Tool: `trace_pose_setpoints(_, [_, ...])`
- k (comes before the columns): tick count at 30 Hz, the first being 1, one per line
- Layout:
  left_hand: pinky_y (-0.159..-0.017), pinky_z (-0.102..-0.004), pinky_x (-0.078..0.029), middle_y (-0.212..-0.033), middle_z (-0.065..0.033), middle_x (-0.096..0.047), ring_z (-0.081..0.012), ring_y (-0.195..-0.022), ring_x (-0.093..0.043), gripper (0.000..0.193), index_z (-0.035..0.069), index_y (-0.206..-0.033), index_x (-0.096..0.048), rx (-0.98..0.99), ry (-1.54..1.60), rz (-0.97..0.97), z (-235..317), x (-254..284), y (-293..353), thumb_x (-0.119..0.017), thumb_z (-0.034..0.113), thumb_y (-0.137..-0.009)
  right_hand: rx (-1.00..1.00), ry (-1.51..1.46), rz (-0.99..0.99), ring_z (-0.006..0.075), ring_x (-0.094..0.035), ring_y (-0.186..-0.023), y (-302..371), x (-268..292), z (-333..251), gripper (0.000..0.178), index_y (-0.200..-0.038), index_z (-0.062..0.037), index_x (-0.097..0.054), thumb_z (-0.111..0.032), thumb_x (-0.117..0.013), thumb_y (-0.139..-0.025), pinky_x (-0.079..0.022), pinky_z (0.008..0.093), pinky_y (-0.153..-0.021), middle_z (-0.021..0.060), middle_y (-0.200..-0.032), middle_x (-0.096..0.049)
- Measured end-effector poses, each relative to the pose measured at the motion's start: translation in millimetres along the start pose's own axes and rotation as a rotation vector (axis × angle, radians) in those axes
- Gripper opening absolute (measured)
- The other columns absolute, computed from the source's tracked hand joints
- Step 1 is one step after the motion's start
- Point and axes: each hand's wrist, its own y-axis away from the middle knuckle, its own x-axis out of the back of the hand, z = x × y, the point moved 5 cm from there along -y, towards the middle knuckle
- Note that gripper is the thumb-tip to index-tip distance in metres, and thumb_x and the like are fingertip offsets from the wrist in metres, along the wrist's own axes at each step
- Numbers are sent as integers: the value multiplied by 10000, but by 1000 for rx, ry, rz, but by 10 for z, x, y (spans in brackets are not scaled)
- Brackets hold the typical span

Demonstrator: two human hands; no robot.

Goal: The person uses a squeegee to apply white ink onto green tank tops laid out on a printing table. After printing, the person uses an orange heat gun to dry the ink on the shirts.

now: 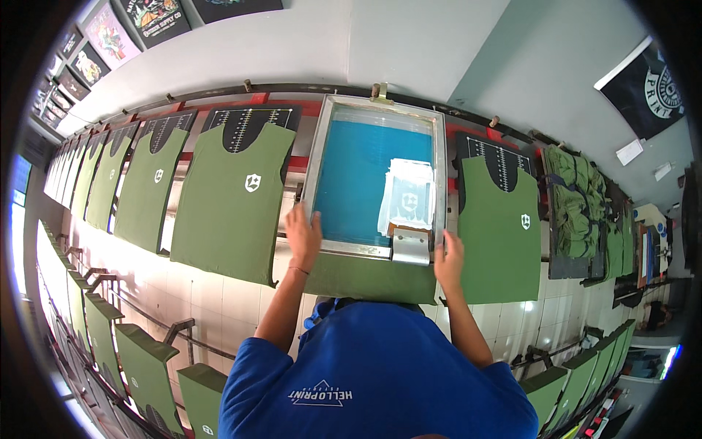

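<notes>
In front of me lies a screen printing frame (319, 157) with blue mesh (355, 175), over a green shirt (358, 274) whose lower part shows below it. White ink surrounds a small shield-shaped stencil (410, 201) at the mesh's right. Against the frame's near right corner rests a squeegee (411, 247) with a metal holder. My left hand (303, 235) is closed around the frame's near left side, thumb on top. At the near right side, my right hand (449, 257) is closed on the opposite edge; its fingertips are partly hidden.
Green shirts (230, 197) with white shield prints lie on black boards along the rail to my left. Another printed shirt (501, 234) lies close on my right, beside a heap of green cloth (578, 201). More shirt boards (146, 358) stand behind me.
</notes>
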Motion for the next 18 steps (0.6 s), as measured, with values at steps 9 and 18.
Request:
trace_pose_setpoints(9, [-723, -464, -445, -821, -253, -607, -415, -803, -577, 383, -46, -874, -606, 355, 373, -265, -823, -274, 65, -479, 303, -973, -816, -646, 150, 96, -420, -579, 32, -675, 915, 334, -691, -74, -583, -299, -576, -937, -339, 305, -541, -31, -646, -495])
trace_pose_setpoints(18, [-635, -441, -409, -701, -222, -540, -348, -646, -508, 454, -56, -810, -574, 418, 287, -236, -284, -13, 55, -475, 354, -978, -763, -610, 236, 108, -460, -682, 56, -266, 1134, 300, -806, 10, -650, -254, -570, -926, -388, 304, -639, -12, -709, -528])
